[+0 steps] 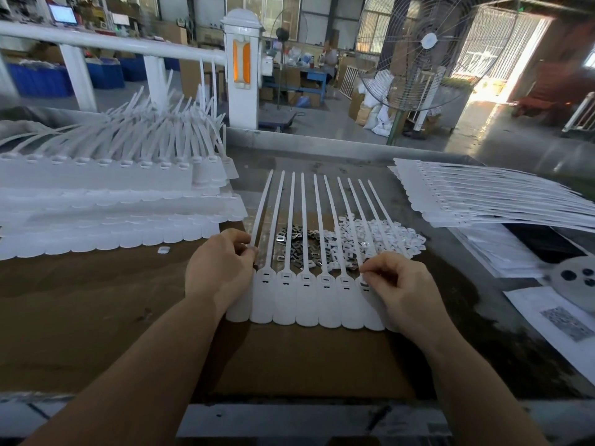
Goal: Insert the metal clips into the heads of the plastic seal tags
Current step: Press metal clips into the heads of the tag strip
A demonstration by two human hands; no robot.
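A joined strip of seal tags (306, 300) lies flat on the desk (96, 300), straps running away from the person, heads in a row across; the right hand (397, 284) pinches what seems a small clip at the head of a tag near the strip's right end, fingers curled narrow; the left hand (222, 268) grips the leftmost strap, steadying the strip; the loose metal clips (296, 249) lie just beyond the heads, under the straps, nearer the right hand; stacked tags (112, 201) crowd the left, open desk toward the person.
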